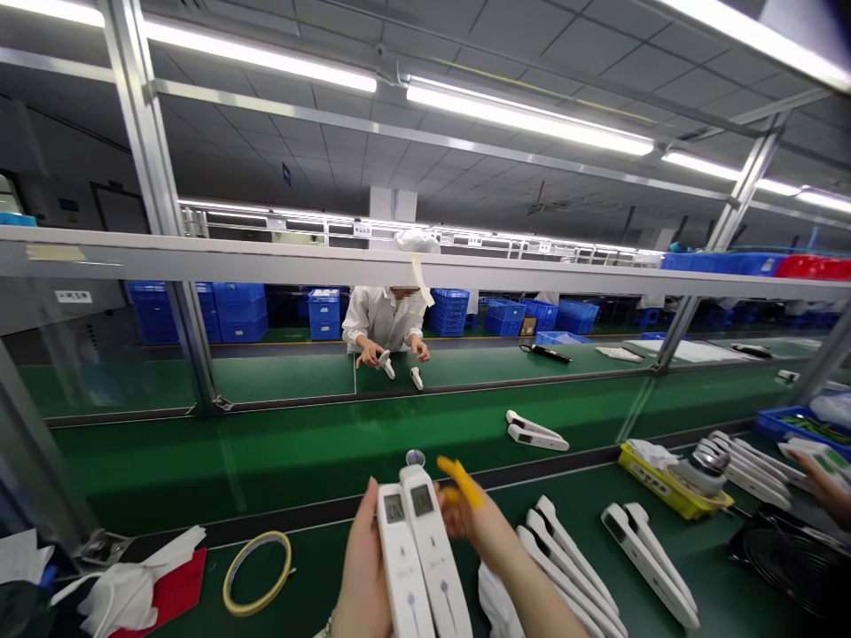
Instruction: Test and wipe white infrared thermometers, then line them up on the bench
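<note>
White plastic thermometers (420,554), two of them side by side with little grey screens facing up, sit upright in the person's left hand (363,567), which wraps around them from the left. The right hand (475,523) presses against their right edge, and one finger wears a yellow finger cot (461,479) sticking up just right of the thermometers. Left of the thermometers a roll of yellowish tape (258,571) lies flat on the green bench (319,567). Right of them, more white units (572,558) lie in a row. Beyond the thermometers, across the green belt (279,452), a co-worker in white (387,323) handles similar pieces. Another person's hand (828,483) pokes in far right.
</note>
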`<action>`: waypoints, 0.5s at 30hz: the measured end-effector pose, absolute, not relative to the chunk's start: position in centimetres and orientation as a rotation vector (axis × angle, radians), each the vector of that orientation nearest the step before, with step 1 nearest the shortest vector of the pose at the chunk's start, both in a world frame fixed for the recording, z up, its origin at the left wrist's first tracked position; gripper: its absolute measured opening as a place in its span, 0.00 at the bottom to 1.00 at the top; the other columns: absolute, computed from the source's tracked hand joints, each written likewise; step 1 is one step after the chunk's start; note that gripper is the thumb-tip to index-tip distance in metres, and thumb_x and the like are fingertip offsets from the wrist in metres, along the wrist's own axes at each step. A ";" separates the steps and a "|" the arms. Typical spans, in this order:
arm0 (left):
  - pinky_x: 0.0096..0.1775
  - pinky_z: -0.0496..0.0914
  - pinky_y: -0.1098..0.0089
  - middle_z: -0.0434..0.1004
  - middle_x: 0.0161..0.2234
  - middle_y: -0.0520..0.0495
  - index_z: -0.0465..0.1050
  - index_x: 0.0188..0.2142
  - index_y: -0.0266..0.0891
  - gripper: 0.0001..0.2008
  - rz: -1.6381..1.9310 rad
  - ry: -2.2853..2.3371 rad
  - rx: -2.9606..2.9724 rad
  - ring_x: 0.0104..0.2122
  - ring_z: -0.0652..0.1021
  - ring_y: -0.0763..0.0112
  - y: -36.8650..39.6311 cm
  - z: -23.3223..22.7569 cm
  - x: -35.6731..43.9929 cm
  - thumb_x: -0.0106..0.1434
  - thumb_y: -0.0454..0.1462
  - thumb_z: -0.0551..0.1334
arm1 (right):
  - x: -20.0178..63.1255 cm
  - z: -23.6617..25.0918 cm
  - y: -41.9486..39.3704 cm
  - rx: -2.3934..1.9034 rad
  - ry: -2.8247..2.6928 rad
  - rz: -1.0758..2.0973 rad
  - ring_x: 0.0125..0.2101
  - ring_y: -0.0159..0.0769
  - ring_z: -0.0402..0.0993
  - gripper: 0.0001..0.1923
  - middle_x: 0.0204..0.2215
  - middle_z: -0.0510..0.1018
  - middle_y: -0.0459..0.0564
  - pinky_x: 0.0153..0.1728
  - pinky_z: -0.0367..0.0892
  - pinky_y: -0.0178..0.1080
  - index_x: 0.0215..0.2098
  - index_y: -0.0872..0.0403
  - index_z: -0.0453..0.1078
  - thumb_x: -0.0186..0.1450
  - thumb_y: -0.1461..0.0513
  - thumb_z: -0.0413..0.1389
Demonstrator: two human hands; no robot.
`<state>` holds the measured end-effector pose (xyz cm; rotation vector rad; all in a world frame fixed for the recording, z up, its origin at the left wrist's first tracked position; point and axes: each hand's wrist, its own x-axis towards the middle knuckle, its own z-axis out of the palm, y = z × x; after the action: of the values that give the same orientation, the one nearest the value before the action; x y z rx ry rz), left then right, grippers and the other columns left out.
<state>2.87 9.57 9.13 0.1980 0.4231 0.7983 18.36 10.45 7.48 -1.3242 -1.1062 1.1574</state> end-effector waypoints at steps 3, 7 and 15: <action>0.48 0.64 0.51 0.76 0.42 0.31 0.57 0.57 0.24 0.34 0.955 0.408 0.179 0.41 0.76 0.48 10.5 9.7 1.0 0.60 0.49 0.56 | 18.7 9.1 16.8 -1.339 -1.090 1.107 0.17 0.26 0.68 0.25 0.22 0.74 0.45 0.19 0.60 0.30 0.55 0.58 0.56 0.66 0.50 0.44; 0.49 0.63 0.47 0.75 0.44 0.30 0.57 0.57 0.25 0.33 1.026 0.392 0.174 0.45 0.74 0.46 11.6 10.3 -1.0 0.61 0.49 0.55 | 18.8 8.0 17.2 -1.353 -1.212 1.048 0.17 0.28 0.69 0.28 0.24 0.77 0.48 0.18 0.59 0.31 0.55 0.59 0.58 0.62 0.50 0.50; 0.40 0.70 0.43 0.73 0.47 0.31 0.62 0.55 0.33 0.34 1.310 0.540 0.139 0.42 0.75 0.42 12.7 10.7 -5.3 0.55 0.51 0.60 | 30.7 3.3 15.7 -1.807 -1.315 0.664 0.38 0.37 0.73 0.17 0.40 0.74 0.52 0.40 0.69 0.43 0.50 0.58 0.62 0.65 0.59 0.52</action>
<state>-5.27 12.75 10.72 0.1386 0.5405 1.3097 30.75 15.66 3.30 -1.8074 -1.3155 0.6642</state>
